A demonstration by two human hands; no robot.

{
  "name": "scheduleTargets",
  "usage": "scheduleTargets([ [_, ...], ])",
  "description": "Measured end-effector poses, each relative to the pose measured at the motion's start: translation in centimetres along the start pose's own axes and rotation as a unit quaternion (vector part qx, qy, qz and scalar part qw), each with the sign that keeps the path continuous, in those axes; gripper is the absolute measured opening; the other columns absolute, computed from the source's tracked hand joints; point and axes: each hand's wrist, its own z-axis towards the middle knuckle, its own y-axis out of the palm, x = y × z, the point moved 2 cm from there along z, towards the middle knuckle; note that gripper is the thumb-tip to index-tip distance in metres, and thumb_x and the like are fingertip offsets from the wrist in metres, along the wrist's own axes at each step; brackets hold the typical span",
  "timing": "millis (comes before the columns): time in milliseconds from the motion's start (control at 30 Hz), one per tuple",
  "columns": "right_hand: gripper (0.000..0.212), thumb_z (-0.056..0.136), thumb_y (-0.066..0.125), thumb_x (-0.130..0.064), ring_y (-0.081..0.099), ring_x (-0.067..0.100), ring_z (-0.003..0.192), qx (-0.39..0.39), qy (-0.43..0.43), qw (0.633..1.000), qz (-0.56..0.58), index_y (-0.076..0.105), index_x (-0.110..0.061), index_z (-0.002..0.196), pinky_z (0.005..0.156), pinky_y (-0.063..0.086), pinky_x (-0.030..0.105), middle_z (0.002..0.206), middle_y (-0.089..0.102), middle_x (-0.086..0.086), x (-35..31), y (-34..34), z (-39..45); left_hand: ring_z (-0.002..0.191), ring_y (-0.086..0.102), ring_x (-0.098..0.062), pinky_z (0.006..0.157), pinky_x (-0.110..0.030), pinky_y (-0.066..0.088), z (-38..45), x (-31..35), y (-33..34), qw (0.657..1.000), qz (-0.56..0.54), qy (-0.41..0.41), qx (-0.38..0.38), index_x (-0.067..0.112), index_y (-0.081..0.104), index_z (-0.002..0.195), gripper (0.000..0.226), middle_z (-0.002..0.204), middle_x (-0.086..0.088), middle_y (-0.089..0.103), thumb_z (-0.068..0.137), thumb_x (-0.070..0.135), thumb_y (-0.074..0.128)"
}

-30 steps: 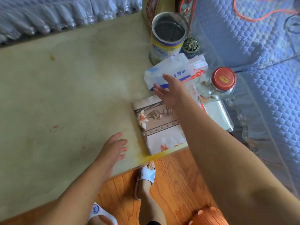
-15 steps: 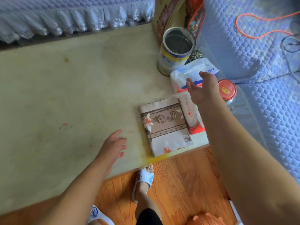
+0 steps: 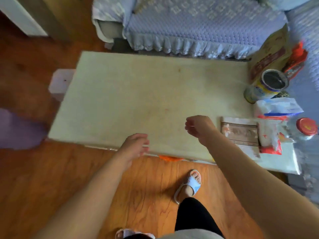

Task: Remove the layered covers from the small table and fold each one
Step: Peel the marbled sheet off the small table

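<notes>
the pale cover (image 3: 146, 100) lies flat on the table, long axis running left to right. left hand (image 3: 133, 146) hovers loosely open over its near edge, closest to it. right hand (image 3: 200, 127) hangs curled and empty above, the folded cover (image 3: 240, 133) to its right.

Both bare forearms reached forward from the bottom of the view toward the small table (image 3: 138, 94). The left hand (image 3: 135, 146) hung at the table's near edge, palm turned inward, fingers loosely curled and blurred, holding nothing visible. The right hand (image 3: 198, 126) was raised over the table's near right part, wrist bent, fingers curled in toward the palm; whether it pinched anything could not be told. The right forearm ran back diagonally past the table's near right corner. One slippered foot (image 3: 189, 184) stood just in front of the table's near edge.
</notes>
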Motion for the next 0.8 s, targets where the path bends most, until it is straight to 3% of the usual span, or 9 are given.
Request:
scheduleTargets([
  [167, 0.007, 0.094, 0.059, -0.01, 0.053, 0.016, 0.052, -0.143, -0.109, 0.961, -0.209, 0.065, -0.007, 0.092, 0.052, 0.046, 0.024, 0.066, 0.056, 0.005, 3.3, 22.4, -14.7, 0.077, 0.067, -0.019, 0.071, -0.028, 0.05, -13.3, -7.3, -21.8, 0.992, -0.077, 0.042, 0.093, 0.017, 0.065, 0.109, 0.013, 0.099, -0.007, 0.07, 0.102, 0.014, 0.055],
  [300, 0.01, 0.096, 0.058, -0.011, 0.054, 0.016, 0.053, -0.272, -0.191, 0.868, -0.369, 0.066, -0.006, 0.093, 0.047, 0.043, 0.023, 0.068, 0.057, 0.006, 6.2, 40.0, -28.0, 0.08, 0.068, -0.021, 0.083, -0.033, 0.053, -24.3, -14.0, -38.6, 0.96, -0.17, 0.058, 0.213, 0.017, 0.063, 0.108, 0.012, 0.096, -0.004, 0.07, 0.104, 0.017, 0.052],
  [400, 0.014, 0.095, 0.055, -0.009, 0.053, 0.017, 0.053, -0.342, -0.247, 0.8, -0.426, 0.067, -0.009, 0.088, 0.048, 0.043, 0.023, 0.066, 0.057, 0.004, 7.6, 51.4, -36.8, 0.087, 0.069, -0.025, 0.088, -0.038, 0.055, -32.4, -17.8, -49.1, 0.919, -0.227, 0.078, 0.312, 0.016, 0.065, 0.109, 0.012, 0.104, -0.01, 0.071, 0.103, 0.016, 0.054],
  [567, 0.005, 0.095, 0.057, -0.012, 0.056, 0.016, 0.059, -0.378, -0.342, 0.692, -0.512, 0.062, -0.012, 0.093, 0.054, 0.049, 0.026, 0.074, 0.06, 0.004, 8.4, 66.6, -47.7, 0.1, 0.071, -0.025, 0.092, -0.042, 0.058, -42.7, -22.8, -62.2, 0.872, -0.255, 0.078, 0.41, 0.018, 0.067, 0.114, 0.015, 0.109, -0.006, 0.073, 0.103, 0.021, 0.057],
  [667, 0.013, 0.098, 0.054, -0.014, 0.064, 0.022, 0.072, -0.381, -0.404, 0.612, -0.563, 0.065, -0.008, 0.097, 0.066, 0.054, 0.033, 0.084, 0.067, 0.011, 8.5, 74.9, -51.8, 0.101, 0.071, -0.024, 0.093, -0.042, 0.058, -46.1, -24.3, -70.0, 0.848, -0.262, 0.103, 0.449, 0.018, 0.067, 0.114, 0.016, 0.108, -0.005, 0.074, 0.103, 0.022, 0.056],
  [733, 0.012, 0.097, 0.055, -0.015, 0.063, 0.023, 0.076, -0.39, -0.435, 0.572, -0.576, 0.064, -0.012, 0.089, 0.071, 0.054, 0.037, 0.084, 0.066, 0.007, 8.7, 80.3, -53.6, 0.101, 0.072, -0.024, 0.092, -0.042, 0.058, -46.9, -25.1, -75.5, 0.822, -0.284, 0.118, 0.479, 0.017, 0.067, 0.115, 0.017, 0.107, -0.005, 0.074, 0.102, 0.022, 0.057],
  [800, 0.016, 0.097, 0.054, -0.014, 0.061, 0.021, 0.07, -0.397, -0.451, 0.544, -0.586, 0.063, -0.013, 0.084, 0.066, 0.053, 0.035, 0.079, 0.065, 0.008, 9.0, 85.9, -54.7, 0.099, 0.073, -0.026, 0.089, -0.042, 0.059, -46.7, -25.8, -80.9, 0.802, -0.31, 0.132, 0.494, 0.015, 0.068, 0.114, 0.018, 0.106, -0.007, 0.075, 0.102, 0.021, 0.057],
])
